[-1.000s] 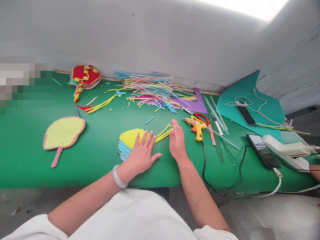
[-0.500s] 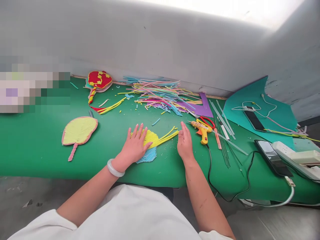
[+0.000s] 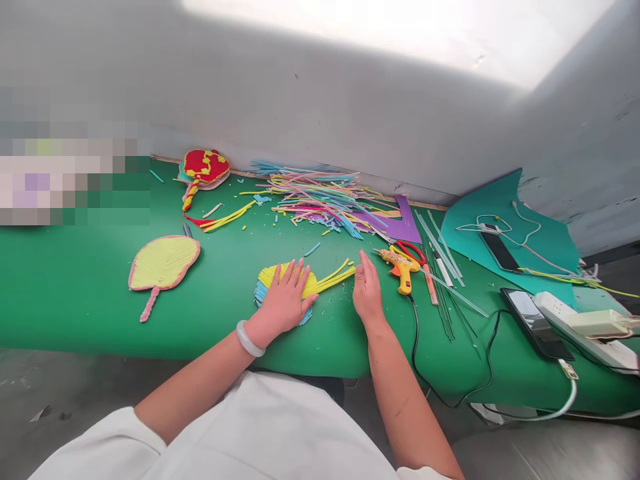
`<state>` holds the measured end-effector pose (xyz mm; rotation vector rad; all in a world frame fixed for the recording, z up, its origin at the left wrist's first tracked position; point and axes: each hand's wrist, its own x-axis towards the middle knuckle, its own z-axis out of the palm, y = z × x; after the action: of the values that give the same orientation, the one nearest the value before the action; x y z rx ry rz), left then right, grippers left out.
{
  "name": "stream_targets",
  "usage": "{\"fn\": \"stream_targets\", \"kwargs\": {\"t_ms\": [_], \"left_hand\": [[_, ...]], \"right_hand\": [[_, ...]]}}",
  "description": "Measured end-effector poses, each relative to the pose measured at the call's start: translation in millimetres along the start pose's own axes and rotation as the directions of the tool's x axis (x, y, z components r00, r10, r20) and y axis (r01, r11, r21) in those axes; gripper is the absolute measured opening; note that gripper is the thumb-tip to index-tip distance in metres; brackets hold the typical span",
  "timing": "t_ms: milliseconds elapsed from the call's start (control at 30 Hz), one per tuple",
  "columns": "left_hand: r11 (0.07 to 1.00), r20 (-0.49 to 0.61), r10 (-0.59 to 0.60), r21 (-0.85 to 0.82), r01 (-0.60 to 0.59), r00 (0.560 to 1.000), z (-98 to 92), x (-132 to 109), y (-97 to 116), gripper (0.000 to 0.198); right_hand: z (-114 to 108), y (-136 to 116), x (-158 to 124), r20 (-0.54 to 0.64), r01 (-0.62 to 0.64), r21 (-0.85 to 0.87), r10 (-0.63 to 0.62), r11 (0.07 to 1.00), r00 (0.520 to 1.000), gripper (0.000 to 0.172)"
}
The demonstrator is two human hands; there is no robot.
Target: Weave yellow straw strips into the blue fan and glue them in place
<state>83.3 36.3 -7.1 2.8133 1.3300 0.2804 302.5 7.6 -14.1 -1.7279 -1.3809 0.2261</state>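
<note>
My left hand (image 3: 285,300) lies flat, fingers spread, on a yellow panel of strips laid side by side (image 3: 268,275). A light blue panel (image 3: 261,293) shows from under it. Long yellow strips (image 3: 334,280) stick out to the right from the yellow panel. My right hand (image 3: 367,290) rests on its edge at the ends of these strips, fingers stretched out and held together; whether it touches them I cannot tell. Just right of it lies a yellow glue gun (image 3: 404,268). A leaf-shaped fan with a yellow face and pink rim (image 3: 165,263) lies at the left.
Behind the hands is a pile of coloured strips (image 3: 320,197) beside a purple sheet (image 3: 409,228). A red and yellow fan (image 3: 206,167) sits at the back left. Red-handled scissors (image 3: 411,251), a phone (image 3: 536,323), a power strip (image 3: 553,308) and cords occupy the right.
My left hand has slid a little right across the yellow panel, uncovering its left part and the blue edge. My right hand stays by the strip ends. The view has shifted slightly.
</note>
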Motion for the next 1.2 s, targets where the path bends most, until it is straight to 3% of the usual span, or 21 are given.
{"fn": "stream_targets", "kwargs": {"t_ms": [100,267,533,667,733,833,1000,1200], "left_hand": [[1.0,0.003,-0.001,-0.001,0.001,1.0,5.7,0,1,0.067],[1.0,-0.014,0.0,-0.007,0.0,1.0,-1.6,-3,8,0.071],[0.997,0.047,0.044,-0.058,-0.042,0.998,5.9,-3,26,0.074],[0.997,0.007,0.016,-0.071,-0.015,1.0,-9.3,-5,17,0.074],[0.998,-0.084,0.0,-0.069,-0.006,0.996,-20.9,-13,5,0.071],[1.0,-0.133,-0.006,-0.015,0.004,0.991,-30.1,-37,-17,0.07],[0.999,-0.07,0.029,0.035,-0.027,0.997,-17.7,-72,-34,0.07],[1.0,-0.064,0.014,0.02,-0.013,0.998,-5.4,-78,-32,0.068]], "right_hand": [[1,1,0,-0.005,-0.003,0.008,0.003,1.0,1.0,0.067],[1,2,1,-0.002,0.001,0.003,-0.001,1.0,1.0,0.065],[2,4,2,0.007,0.008,-0.011,-0.008,1.0,1.0,0.065],[-3,-7,-6,-0.003,0.047,-0.079,-0.047,0.996,0.999,0.063],[-6,-22,-20,0.01,0.134,-0.157,-0.134,0.978,0.991,0.06],[-6,-50,-48,0.171,0.306,-0.248,-0.269,0.919,0.948,0.062],[17,-84,-82,0.517,0.48,-0.236,-0.309,0.845,0.798,0.067],[29,-87,-84,0.581,0.466,-0.233,-0.262,0.854,0.77,0.063]]}}
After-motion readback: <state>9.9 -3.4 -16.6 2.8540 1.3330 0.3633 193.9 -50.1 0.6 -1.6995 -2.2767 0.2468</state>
